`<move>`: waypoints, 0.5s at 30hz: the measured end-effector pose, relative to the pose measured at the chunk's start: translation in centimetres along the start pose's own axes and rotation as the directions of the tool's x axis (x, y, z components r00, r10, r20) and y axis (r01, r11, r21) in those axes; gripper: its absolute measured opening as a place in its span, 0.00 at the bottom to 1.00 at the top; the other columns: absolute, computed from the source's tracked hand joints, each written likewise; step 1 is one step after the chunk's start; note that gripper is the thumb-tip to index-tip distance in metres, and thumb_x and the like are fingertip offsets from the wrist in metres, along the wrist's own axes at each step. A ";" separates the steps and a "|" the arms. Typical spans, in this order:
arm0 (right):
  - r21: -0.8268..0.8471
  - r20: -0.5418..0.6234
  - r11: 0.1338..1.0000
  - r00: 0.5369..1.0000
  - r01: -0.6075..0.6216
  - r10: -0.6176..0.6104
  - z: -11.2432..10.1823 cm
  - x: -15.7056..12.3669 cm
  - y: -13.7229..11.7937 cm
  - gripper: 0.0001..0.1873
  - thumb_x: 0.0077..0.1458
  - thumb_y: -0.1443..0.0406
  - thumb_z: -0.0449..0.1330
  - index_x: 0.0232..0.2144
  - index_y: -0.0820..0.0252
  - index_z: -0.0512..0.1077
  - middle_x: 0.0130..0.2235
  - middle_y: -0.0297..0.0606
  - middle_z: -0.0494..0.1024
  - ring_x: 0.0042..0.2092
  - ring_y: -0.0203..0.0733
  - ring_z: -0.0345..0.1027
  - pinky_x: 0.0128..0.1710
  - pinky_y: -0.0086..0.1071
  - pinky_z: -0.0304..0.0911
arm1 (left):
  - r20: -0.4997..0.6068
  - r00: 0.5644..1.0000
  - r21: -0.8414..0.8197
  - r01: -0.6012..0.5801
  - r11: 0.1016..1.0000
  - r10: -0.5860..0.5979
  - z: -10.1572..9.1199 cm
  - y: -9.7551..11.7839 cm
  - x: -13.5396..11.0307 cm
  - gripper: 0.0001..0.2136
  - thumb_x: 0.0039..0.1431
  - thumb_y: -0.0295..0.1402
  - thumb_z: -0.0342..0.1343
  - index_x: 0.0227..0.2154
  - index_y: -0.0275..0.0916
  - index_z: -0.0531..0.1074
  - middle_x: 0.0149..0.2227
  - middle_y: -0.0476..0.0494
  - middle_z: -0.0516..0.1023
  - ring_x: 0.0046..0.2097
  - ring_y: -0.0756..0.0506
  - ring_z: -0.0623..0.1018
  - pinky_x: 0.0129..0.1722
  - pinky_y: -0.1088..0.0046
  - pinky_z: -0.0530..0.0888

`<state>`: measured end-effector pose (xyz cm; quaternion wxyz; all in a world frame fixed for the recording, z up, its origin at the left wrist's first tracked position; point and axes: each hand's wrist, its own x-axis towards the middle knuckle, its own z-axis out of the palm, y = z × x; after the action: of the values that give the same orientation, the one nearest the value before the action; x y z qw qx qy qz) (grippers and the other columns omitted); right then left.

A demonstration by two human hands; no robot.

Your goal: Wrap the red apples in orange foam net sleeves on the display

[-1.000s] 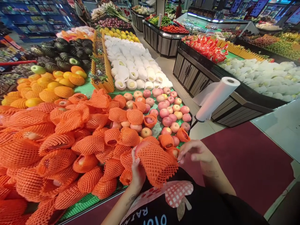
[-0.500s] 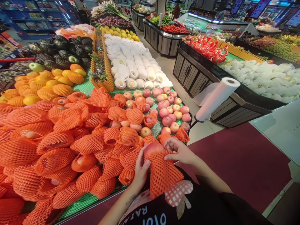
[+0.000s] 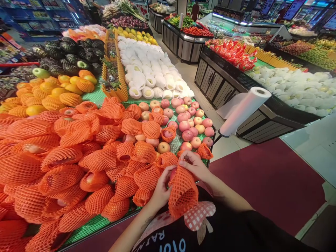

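Observation:
At the display's front edge, my left hand (image 3: 160, 190) is closed around a red apple (image 3: 173, 174), only a sliver of which shows. An orange foam net sleeve (image 3: 182, 194) covers most of the apple, and its open end hangs toward my body. My right hand (image 3: 193, 164) pinches the sleeve's upper edge near the top of the apple, thumb against fingers. Beside my hands, more apples in orange foam nets (image 3: 145, 152) are piled on the left. Bare apples (image 3: 187, 135) lie just beyond on a green mat.
A roll of clear plastic bags (image 3: 245, 110) stands at the display's right corner. Behind the apples are white-netted fruit (image 3: 151, 66), mangoes (image 3: 59, 92) and dark netted fruit (image 3: 69, 52). Another produce stand (image 3: 225, 82) is across the aisle. A person (image 3: 195, 11) stands far back.
My right hand has moved left and up onto the sleeve's top edge. The net now covers more of the apple, and its lower opening has turned toward me.

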<state>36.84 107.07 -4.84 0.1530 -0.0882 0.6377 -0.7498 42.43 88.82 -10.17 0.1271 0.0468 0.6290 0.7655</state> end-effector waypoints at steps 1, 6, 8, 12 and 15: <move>0.025 -0.004 1.000 1.000 -0.018 0.018 0.1 0.3 0.4 0.24 0.55 0.46 0.69 0.33 0.57 0.68 0.33 0.30 0.67 0.34 0.36 0.58 0.36 0.31 0.54 | 0.000 1.000 0.000 0.018 1.000 -0.018 0.0 0.0 0.0 0.27 0.49 0.36 0.72 0.53 0.42 0.73 0.56 0.35 0.79 0.60 0.32 0.77 0.63 0.51 0.71; 0.175 -0.032 0.977 0.991 -0.119 0.127 0.0 0.6 1.7 0.26 0.49 0.46 0.73 0.31 0.57 0.69 0.31 0.28 0.67 0.32 0.34 0.57 0.33 0.29 0.54 | 0.026 0.997 0.037 0.068 0.997 -0.069 0.1 0.5 0.3 0.26 0.47 0.35 0.73 0.50 0.41 0.75 0.52 0.35 0.81 0.55 0.32 0.80 0.59 0.52 0.74; 0.165 -0.054 0.983 0.995 -0.077 0.087 -0.2 0.0 1.9 0.26 0.48 0.46 0.74 0.30 0.58 0.69 0.31 0.29 0.69 0.33 0.35 0.59 0.35 0.30 0.55 | 0.038 0.996 0.021 0.081 0.997 -0.081 0.3 0.4 0.4 0.22 0.50 0.38 0.70 0.49 0.42 0.76 0.51 0.36 0.82 0.54 0.33 0.80 0.59 0.52 0.74; 0.197 -0.006 0.979 0.999 -0.046 0.048 -0.7 -0.8 1.4 0.28 0.46 0.46 0.75 0.29 0.57 0.67 0.30 0.30 0.71 0.31 0.35 0.61 0.33 0.30 0.56 | 0.016 0.989 -0.060 0.147 0.987 -0.146 0.8 -0.2 0.3 0.18 0.54 0.45 0.65 0.45 0.42 0.80 0.49 0.38 0.84 0.52 0.34 0.81 0.59 0.50 0.75; 0.305 -0.024 0.946 0.993 -0.106 0.119 -1.1 -0.7 1.1 0.27 0.48 0.47 0.74 0.31 0.56 0.64 0.26 0.26 0.66 0.26 0.32 0.56 0.28 0.28 0.52 | 0.047 0.985 -0.079 0.169 0.982 -0.166 1.1 0.0 0.0 0.18 0.53 0.47 0.66 0.42 0.41 0.82 0.47 0.38 0.84 0.48 0.34 0.81 0.55 0.52 0.77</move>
<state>37.30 108.14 -6.04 0.1936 -0.0113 0.5221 -0.8306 42.64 89.91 -9.94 0.2054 0.0037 0.5960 0.7763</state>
